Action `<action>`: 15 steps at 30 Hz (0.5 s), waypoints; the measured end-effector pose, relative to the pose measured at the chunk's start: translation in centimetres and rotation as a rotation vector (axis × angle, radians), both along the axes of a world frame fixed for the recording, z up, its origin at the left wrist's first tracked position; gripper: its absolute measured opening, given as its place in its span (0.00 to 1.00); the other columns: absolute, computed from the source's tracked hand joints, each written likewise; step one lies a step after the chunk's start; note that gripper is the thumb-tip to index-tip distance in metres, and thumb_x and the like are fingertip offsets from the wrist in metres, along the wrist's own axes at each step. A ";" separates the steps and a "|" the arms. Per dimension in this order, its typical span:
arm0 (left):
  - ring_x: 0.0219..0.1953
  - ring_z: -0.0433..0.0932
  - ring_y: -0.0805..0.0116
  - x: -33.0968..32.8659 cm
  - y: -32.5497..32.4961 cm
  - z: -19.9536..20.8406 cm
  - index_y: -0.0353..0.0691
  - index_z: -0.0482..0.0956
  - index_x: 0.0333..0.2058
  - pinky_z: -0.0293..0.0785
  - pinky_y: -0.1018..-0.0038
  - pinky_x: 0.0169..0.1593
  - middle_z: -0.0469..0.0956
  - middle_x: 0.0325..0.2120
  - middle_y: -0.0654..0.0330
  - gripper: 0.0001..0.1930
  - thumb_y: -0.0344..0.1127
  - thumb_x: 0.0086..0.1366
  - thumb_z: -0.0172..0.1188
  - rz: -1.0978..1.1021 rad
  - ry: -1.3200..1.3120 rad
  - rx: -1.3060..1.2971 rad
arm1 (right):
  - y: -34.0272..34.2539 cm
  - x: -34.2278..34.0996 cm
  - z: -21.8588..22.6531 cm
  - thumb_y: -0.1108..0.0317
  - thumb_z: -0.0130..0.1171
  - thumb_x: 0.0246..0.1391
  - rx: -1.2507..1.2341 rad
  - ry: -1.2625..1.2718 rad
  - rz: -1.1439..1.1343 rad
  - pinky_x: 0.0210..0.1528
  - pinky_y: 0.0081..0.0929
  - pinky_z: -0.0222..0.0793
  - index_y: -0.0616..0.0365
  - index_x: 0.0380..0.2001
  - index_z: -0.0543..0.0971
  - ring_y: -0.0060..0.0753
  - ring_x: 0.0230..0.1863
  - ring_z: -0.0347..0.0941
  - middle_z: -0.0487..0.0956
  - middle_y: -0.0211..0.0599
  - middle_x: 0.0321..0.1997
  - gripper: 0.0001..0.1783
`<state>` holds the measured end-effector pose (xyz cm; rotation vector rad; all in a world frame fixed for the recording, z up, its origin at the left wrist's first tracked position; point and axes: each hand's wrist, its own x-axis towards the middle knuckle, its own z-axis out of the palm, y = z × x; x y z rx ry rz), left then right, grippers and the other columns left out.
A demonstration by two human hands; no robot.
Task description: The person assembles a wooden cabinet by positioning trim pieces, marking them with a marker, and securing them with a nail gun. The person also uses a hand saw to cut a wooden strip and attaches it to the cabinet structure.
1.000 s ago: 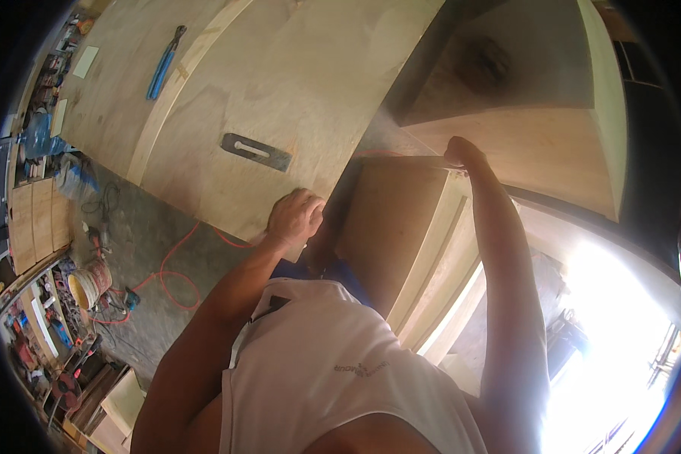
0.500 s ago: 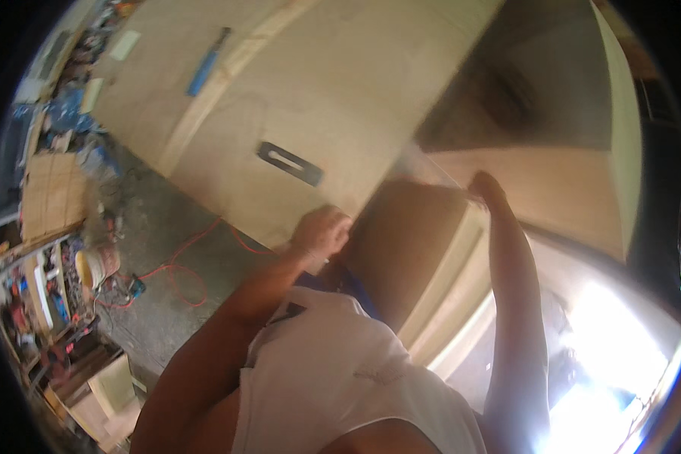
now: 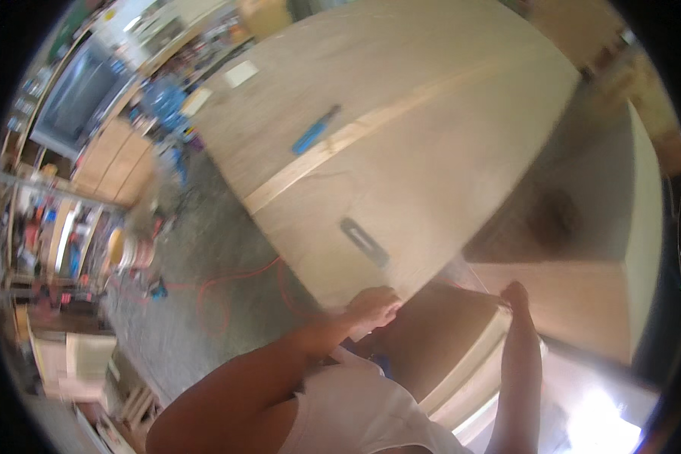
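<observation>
The left hand [image 3: 374, 306] is curled at the plywood surface [image 3: 446, 174], the right hand [image 3: 515, 294] at the wooden panel [image 3: 433, 324] between them, both grips indeterminable through blur, the panel judged stiff, fairly heavy, best taken by its edges.

You're in woodworking workshop: broad plywood panel [image 3: 446, 166] before you, blue-handled hand tool [image 3: 310, 138] on it; cluttered shelves [image 3: 53, 189] at your left, orange cord [image 3: 242, 273] across grey floor [image 3: 189, 219].

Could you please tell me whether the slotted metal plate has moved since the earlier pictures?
No: judged against the wooden strip, the slotted metal plate lies in the same place on the panel; the camera view has shifted.
</observation>
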<state>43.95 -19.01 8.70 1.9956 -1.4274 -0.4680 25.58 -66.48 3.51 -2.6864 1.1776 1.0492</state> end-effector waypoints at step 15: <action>0.43 0.78 0.48 -1.2 -1.6 -5.4 0.36 0.76 0.44 0.74 0.56 0.47 0.78 0.40 0.49 0.12 0.32 0.63 0.55 -0.045 -0.081 0.018 | 26.8 -2.4 2.6 0.64 0.60 0.51 -0.042 -0.509 -0.588 0.37 0.44 0.77 0.52 0.31 0.87 0.44 0.41 0.83 0.86 0.39 0.40 0.10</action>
